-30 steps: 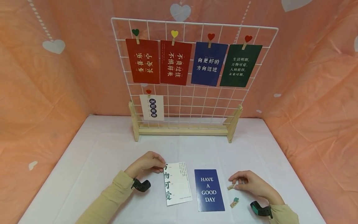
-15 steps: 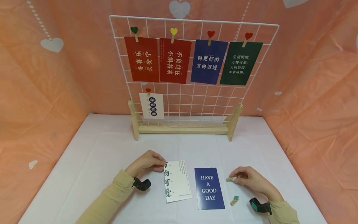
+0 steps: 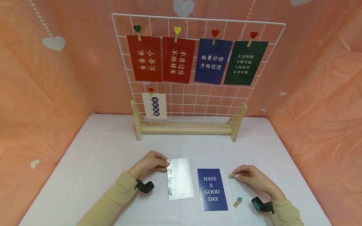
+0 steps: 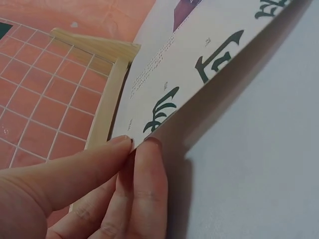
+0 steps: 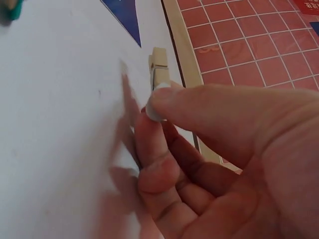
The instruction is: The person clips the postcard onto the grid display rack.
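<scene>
- Since a second ago, the right hand (image 3: 254, 180) has lifted a small wooden clothespin (image 3: 233, 176) off the surface (image 3: 93, 163) and drawn it up and back; it now sits clear of the cloth, just right of the blue "HAVE A GOOD DAY" card (image 3: 212, 189).
- The white card (image 3: 180, 179) with green characters has also changed: its near-left corner is raised, so the card tilts and catches the light.
- The left hand (image 3: 150, 163) pinches that corner; the left wrist view shows thumb and forefinger (image 4: 144, 189) closed together on the card's edge, with the card slanting above the surface.
- The right hand's grip is clamped on the clothespin: the right wrist view shows thumb and fingers squeezing its tail end, the peg's (image 5: 158, 67) jaws pointing away toward the rack.
- Judged from this, card and peg are each in hand and lifted, while neither has yet gone toward the white wire grid (image 3: 198, 72).
- A second clothespin with a teal heart (image 3: 237, 201) lies loose on the surface, near the blue card's lower right corner.
- Five cards already hang clipped on the grid.
</scene>
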A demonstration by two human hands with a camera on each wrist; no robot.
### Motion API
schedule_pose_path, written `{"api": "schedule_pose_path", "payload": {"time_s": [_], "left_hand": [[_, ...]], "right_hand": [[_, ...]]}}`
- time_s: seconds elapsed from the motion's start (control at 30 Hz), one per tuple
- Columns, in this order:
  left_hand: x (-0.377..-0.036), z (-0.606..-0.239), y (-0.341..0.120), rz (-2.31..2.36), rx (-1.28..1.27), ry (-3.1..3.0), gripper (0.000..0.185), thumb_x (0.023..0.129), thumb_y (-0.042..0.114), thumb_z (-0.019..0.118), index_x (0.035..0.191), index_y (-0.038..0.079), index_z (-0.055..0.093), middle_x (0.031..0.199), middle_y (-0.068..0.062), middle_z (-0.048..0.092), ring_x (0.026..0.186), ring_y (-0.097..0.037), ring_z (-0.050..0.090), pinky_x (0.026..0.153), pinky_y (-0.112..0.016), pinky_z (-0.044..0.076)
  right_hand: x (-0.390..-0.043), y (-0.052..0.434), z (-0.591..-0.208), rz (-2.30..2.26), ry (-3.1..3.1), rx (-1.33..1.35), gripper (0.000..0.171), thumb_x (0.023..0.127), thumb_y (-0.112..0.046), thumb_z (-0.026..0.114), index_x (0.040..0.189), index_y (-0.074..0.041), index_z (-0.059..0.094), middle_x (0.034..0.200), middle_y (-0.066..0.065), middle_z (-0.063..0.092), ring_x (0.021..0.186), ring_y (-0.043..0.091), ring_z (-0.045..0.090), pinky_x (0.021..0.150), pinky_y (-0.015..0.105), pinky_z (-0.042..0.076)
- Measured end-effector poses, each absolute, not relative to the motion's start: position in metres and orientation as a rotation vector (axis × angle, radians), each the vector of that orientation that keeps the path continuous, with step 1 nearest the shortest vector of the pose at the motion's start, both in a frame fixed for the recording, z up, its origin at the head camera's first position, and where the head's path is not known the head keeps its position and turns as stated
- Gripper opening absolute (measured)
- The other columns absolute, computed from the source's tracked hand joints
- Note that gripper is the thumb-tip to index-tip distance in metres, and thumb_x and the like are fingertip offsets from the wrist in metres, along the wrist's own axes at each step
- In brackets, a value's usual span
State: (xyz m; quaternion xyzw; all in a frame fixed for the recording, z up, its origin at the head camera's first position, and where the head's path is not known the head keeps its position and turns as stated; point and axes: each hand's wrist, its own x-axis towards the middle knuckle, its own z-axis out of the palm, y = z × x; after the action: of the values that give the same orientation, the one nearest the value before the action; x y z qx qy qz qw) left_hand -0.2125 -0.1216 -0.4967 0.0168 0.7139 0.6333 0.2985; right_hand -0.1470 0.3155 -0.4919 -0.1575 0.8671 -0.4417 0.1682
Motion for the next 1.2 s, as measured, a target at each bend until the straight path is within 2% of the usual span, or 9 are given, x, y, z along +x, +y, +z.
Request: {"api": "schedule_pose_path", "payload": {"time_s": [0.13,0.37,0.43,0.6,0.7,0.83,0.97,1.2], "left_hand": [[-0.212,-0.494,-0.122,1.682,0.057,1.897,0.023,0.086,-0.002,0.066,0.104,-0.015,0.061,0.087,-0.014,0.067,0.070,-0.013,0.066,0.071,-0.028,0.058],[-0.214,-0.488,-0.123,1.674,0.048,1.958,0.024,0.088,0.003,0.067,0.105,-0.013,0.062,0.085,-0.013,0.068,0.069,-0.013,0.066,0.070,-0.027,0.057],[-0.215,-0.487,-0.125,1.690,0.061,1.958,0.025,0.088,0.003,0.067,0.105,-0.014,0.062,0.085,-0.013,0.068,0.069,-0.013,0.066,0.070,-0.027,0.057],[-0.219,-0.484,-0.129,1.714,0.088,1.972,0.027,0.087,0.006,0.068,0.105,-0.013,0.062,0.086,-0.013,0.068,0.071,-0.013,0.066,0.070,-0.026,0.057],[-0.222,-0.480,-0.131,1.731,0.088,1.986,0.027,0.087,0.007,0.070,0.104,-0.011,0.063,0.088,-0.013,0.068,0.073,-0.014,0.065,0.072,-0.027,0.057],[-0.226,-0.476,-0.132,1.766,0.083,1.990,0.027,0.086,0.008,0.070,0.104,-0.011,0.062,0.090,-0.013,0.068,0.076,-0.016,0.066,0.073,-0.029,0.057],[-0.227,-0.472,-0.131,1.776,0.082,1.995,0.028,0.087,0.008,0.070,0.106,-0.011,0.061,0.091,-0.013,0.067,0.078,-0.017,0.066,0.075,-0.031,0.057],[-0.226,-0.470,-0.133,1.791,0.090,1.979,0.028,0.087,0.008,0.069,0.106,-0.011,0.061,0.091,-0.013,0.067,0.078,-0.016,0.065,0.077,-0.033,0.056]], "right_hand": [[-0.150,0.314,-0.491,-1.257,2.458,-0.432,0.015,0.093,-0.012,0.063,0.104,-0.003,0.068,0.102,0.010,0.065,0.082,0.010,0.057,0.068,0.021,0.050],[-0.155,0.311,-0.488,-1.326,2.445,-0.389,0.019,0.093,-0.011,0.063,0.109,0.000,0.067,0.101,0.012,0.065,0.075,0.011,0.056,0.058,0.022,0.047],[-0.156,0.309,-0.487,-1.353,2.452,-0.388,0.020,0.093,-0.011,0.063,0.109,0.000,0.066,0.101,0.012,0.065,0.076,0.011,0.057,0.059,0.022,0.047],[-0.163,0.304,-0.485,-1.429,2.471,-0.375,0.021,0.094,-0.009,0.061,0.111,0.002,0.066,0.100,0.012,0.066,0.077,0.017,0.060,0.060,0.023,0.049],[-0.168,0.300,-0.484,-1.456,2.479,-0.317,0.021,0.094,-0.010,0.062,0.111,0.002,0.066,0.095,0.013,0.067,0.076,0.020,0.060,0.059,0.024,0.048],[-0.174,0.295,-0.482,-1.465,2.496,-0.267,0.023,0.094,-0.013,0.063,0.112,0.000,0.067,0.095,0.013,0.067,0.079,0.022,0.060,0.062,0.024,0.049],[-0.180,0.290,-0.480,-1.452,2.521,-0.286,0.024,0.093,-0.014,0.064,0.113,-0.001,0.067,0.104,0.012,0.067,0.084,0.024,0.061,0.069,0.024,0.052],[-0.187,0.284,-0.475,-1.465,2.486,-0.341,0.029,0.093,-0.014,0.064,0.117,0.003,0.064,0.106,0.013,0.067,0.087,0.027,0.063,0.073,0.024,0.053]]}}
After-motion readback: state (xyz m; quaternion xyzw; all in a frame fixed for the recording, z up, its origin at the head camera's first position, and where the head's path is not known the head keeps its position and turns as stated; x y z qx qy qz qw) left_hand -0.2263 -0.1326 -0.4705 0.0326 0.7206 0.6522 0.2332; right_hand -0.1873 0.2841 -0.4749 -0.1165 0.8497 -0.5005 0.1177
